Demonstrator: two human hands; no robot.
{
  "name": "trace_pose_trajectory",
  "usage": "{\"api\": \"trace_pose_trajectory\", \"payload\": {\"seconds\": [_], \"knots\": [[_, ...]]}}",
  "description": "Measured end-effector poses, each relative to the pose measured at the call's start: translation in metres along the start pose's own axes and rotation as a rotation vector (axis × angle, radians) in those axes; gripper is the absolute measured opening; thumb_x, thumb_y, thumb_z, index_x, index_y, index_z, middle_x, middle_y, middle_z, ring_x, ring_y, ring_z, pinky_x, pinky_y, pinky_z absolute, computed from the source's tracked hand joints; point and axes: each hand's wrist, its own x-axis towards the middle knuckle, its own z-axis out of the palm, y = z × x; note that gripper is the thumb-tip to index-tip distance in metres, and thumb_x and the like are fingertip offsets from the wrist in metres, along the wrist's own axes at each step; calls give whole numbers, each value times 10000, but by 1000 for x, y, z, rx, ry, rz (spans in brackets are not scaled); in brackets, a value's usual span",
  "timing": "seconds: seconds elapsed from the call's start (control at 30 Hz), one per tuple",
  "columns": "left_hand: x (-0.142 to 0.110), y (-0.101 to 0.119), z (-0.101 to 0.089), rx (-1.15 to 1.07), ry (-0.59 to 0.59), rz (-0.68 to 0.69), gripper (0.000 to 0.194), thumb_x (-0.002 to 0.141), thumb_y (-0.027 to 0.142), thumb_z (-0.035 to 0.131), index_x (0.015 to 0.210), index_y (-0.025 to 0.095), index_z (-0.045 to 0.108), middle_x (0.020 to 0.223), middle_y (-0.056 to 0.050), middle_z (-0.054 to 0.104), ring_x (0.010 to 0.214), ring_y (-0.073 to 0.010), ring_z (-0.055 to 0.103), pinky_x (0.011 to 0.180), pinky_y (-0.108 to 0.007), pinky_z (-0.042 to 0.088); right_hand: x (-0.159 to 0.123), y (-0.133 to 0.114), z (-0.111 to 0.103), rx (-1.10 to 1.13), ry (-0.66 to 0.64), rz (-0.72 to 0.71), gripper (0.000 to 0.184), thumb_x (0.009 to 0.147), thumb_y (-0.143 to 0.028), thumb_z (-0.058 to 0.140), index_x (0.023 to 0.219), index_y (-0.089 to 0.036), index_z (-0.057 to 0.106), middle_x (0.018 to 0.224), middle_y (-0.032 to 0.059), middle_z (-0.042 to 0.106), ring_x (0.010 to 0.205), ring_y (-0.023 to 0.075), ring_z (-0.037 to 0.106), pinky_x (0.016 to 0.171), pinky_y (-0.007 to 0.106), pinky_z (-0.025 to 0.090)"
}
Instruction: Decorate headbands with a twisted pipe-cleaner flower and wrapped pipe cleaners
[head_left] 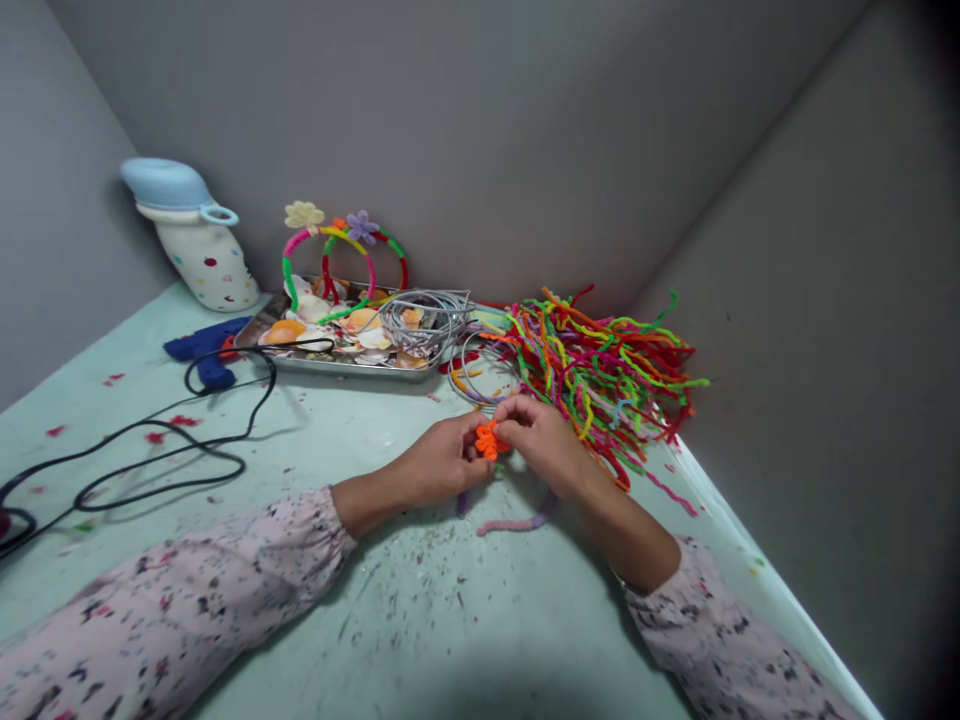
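Note:
A small orange pipe-cleaner flower [490, 441] is pinched between both hands above the table. My left hand [442, 458] grips its left side with thumb and fingers. From the right, my right hand [544, 440] holds the flower's upper edge between thumb and fingertips. Beneath the hands lies a curved pink and purple pipe cleaner [514, 525], partly hidden by my right wrist. Just behind the hands are loops of grey wire [484, 370].
A metal tray [352, 370] holds shells, coiled wire and two flowered pipe-cleaner hoops [330, 232]. Loose pipe cleaners [600, 370] are heaped at right. A blue glue gun [210, 350], its black cord [240, 440] and a white bottle [206, 260] occupy the left.

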Motion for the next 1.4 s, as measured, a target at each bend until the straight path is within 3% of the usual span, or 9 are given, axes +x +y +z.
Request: {"api": "trace_pose_trajectory", "payload": {"seconds": [0.17, 0.33, 0.5, 0.6, 0.77, 0.9, 1.1, 1.23, 1.4], "knots": [[1, -2, -1, -79, -22, -12, 219, 707, 160, 585, 920, 143, 537, 728, 14, 502, 618, -84, 441, 562, -216, 365, 0, -1, -3, 68, -85, -1, 79, 686, -218, 527, 743, -183, 569, 690, -15, 572, 638, 126, 504, 601, 263, 375], [1, -3, -1, -47, -19, -26, 282, 700, 158, 589, 981, 141, 570, 744, -1, 526, 631, -96, 461, 565, -222, 372, 0, 0, -2, -2, -31, 7, 45, 660, -181, 529, 696, -189, 555, 643, -34, 543, 588, 113, 463, 550, 247, 343], [2, -1, -3, -145, -51, -35, 282, 675, 140, 605, 952, 147, 555, 792, -5, 556, 670, -101, 497, 604, -224, 384, 1, 4, -6, 173, -121, 32, 71, 715, -242, 537, 722, -186, 580, 684, -12, 579, 659, 131, 523, 609, 251, 394], [3, 1, -5, -201, -65, -45, 278, 653, 123, 616, 919, 146, 539, 807, -6, 564, 681, -101, 507, 612, -224, 384, 3, 8, -7, 177, -95, 66, 108, 721, -285, 573, 735, -179, 593, 676, -12, 581, 646, 126, 517, 597, 244, 388], [5, 3, -7, -237, 1, -52, 347, 651, 120, 627, 980, 140, 519, 787, 4, 561, 636, -86, 493, 573, -212, 368, 6, 11, -6, 268, -75, 117, 137, 718, -300, 589, 695, -167, 565, 619, -32, 536, 555, 92, 459, 537, 224, 336], [5, 2, -8, -242, 50, -52, 380, 682, 145, 620, 1044, 139, 504, 730, 23, 537, 574, -71, 457, 537, -208, 352, 6, 6, -5, 376, -69, 151, 154, 694, -307, 620, 713, -166, 561, 656, -29, 551, 570, 89, 484, 570, 230, 371], [4, 4, -7, -216, 58, -54, 372, 672, 152, 634, 1022, 141, 510, 646, 54, 494, 523, -60, 424, 502, -201, 323, 6, 9, -7, 386, -131, 102, 162, 694, -300, 661, 742, -165, 587, 668, -30, 559, 570, 81, 482, 544, 212, 361], [4, 5, -7, -269, 101, -66, 450, 676, 168, 643, 1094, 154, 475, 651, 52, 533, 527, -73, 460, 525, -218, 369, 9, 14, -9, 464, -48, 131, 161, 692, -294, 676, 746, -167, 593, 669, -30, 579, 566, 78, 507, 564, 213, 398], [5, 6, -9, -352, 210, -38, 396, 712, 204, 657, 1077, 149, 513, 678, 26, 576, 544, -83, 503, 550, -234, 395, 12, 17, -8, 694, 48, 147, 201, 658, -264, 705, 785, -188, 569, 668, -50, 591, 552, 82, 554, 650, 256, 474]]}}
